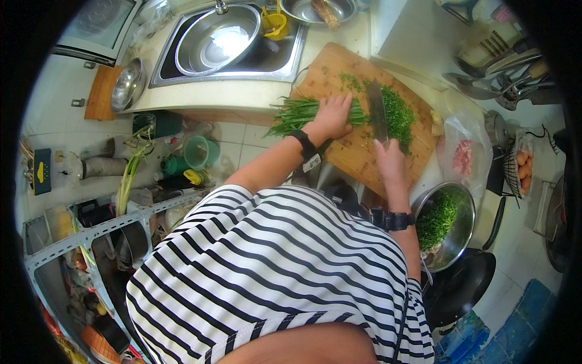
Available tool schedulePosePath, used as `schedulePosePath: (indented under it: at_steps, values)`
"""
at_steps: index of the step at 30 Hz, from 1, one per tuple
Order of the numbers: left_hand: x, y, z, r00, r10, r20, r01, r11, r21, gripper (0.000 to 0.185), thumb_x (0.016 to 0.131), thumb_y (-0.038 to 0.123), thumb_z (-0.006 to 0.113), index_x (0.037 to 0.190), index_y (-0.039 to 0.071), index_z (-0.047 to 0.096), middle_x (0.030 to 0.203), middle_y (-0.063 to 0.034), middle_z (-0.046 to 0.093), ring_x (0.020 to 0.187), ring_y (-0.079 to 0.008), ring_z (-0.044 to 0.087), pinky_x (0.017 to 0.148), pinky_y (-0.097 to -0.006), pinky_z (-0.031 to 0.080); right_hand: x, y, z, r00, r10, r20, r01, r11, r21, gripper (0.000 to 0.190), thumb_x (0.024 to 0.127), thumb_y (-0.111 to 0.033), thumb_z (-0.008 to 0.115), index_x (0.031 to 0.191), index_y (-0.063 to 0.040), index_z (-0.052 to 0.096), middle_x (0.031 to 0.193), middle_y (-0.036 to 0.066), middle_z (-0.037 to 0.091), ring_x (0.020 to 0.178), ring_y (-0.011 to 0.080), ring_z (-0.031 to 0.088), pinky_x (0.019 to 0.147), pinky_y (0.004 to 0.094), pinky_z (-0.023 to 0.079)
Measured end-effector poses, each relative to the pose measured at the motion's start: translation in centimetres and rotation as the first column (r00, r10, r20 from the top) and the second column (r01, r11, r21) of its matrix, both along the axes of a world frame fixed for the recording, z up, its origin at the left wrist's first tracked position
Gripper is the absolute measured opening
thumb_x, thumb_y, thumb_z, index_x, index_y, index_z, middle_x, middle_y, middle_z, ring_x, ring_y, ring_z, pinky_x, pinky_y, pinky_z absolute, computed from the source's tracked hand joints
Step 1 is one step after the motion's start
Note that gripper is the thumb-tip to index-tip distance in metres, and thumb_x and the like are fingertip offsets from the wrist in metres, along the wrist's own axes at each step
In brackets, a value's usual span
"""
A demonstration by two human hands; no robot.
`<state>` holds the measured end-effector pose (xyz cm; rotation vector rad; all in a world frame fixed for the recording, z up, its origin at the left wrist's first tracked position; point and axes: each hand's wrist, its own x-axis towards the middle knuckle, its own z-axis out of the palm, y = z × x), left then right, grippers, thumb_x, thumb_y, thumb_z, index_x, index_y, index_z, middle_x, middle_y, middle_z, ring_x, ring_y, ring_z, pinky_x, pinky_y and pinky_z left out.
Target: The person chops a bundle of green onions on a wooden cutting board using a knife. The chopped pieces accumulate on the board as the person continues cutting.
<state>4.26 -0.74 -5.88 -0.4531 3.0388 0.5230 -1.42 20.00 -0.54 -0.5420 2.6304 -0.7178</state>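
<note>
A bundle of long green leaves, which look like garlic chives, lies across a wooden cutting board. My left hand presses down on the bundle near its cut end, fingers toward the blade. In my right hand is the handle of a cleaver; its broad blade stands at the cut end of the leaves. Right of the blade sits a heap of finely chopped greens, with a smaller scatter beyond the blade's tip. The cleaver's handle is mostly hidden by my fingers.
A steel bowl with chopped greens stands by my right forearm, near a black wok. Raw meat in a plastic bag lies right of the board. Behind are a sink holding a large steel basin and a yellow strainer.
</note>
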Motion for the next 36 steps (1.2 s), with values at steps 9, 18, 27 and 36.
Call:
schedulePosePath:
  at_steps: [9, 18, 27, 36]
  values:
    - [0.6, 0.3, -0.1, 0.999, 0.002, -0.045, -0.002, 1.0, -0.008, 0.113, 0.071, 0.054, 0.079, 0.154, 0.001, 0.023, 0.143, -0.02, 0.046, 0.134, -0.0371, 0.041, 0.111, -0.0495, 0.029, 0.2, -0.7, -1.9, 1.0, 0.015, 0.008, -0.015, 0.999, 0.036, 0.048, 0.096, -0.044, 0.06, 0.108, 0.002, 0.052, 0.097, 0.031, 0.068, 0.093, 0.0491, 0.066, 0.08, 0.0547, 0.052]
    - [0.3, 0.1, -0.8, 0.999, 0.006, -0.047, -0.008, 0.999, -0.039, 0.116, 0.07, 0.056, 0.079, 0.154, 0.001, 0.023, 0.145, -0.0193, 0.044, 0.135, -0.0361, 0.04, 0.112, -0.0506, 0.028, 0.5, -0.3, -2.7, 0.999, 0.035, 0.022, -0.036, 0.998, 0.055, 0.049, 0.096, -0.046, 0.058, 0.108, 0.0, 0.049, 0.098, 0.031, 0.068, 0.092, 0.0495, 0.066, 0.079, 0.0548, 0.052]
    - [0.4, 0.3, -0.3, 0.999, 0.009, -0.039, -0.011, 0.999, -0.034, 0.112, 0.072, 0.053, 0.079, 0.154, 0.001, 0.023, 0.144, -0.0193, 0.044, 0.135, -0.0363, 0.039, 0.114, -0.0511, 0.026, 0.8, -0.2, -2.8, 0.999, 0.044, 0.024, -0.045, 0.999, 0.025, 0.048, 0.096, -0.045, 0.059, 0.11, 0.001, 0.049, 0.095, 0.031, 0.068, 0.091, 0.0507, 0.065, 0.08, 0.0557, 0.052]
    - [0.5, -0.1, -0.7, 0.998, -0.021, -0.057, 0.019, 0.999, -0.031, 0.104, 0.075, 0.046, 0.077, 0.153, 0.0, 0.025, 0.142, -0.0195, 0.046, 0.134, -0.0357, 0.04, 0.113, -0.0492, 0.027, 0.7, -0.9, -2.6, 0.997, 0.013, 0.082, -0.02, 0.997, 0.078, 0.05, 0.095, -0.045, 0.06, 0.111, 0.001, 0.05, 0.098, 0.032, 0.067, 0.095, 0.0499, 0.065, 0.083, 0.0555, 0.051]
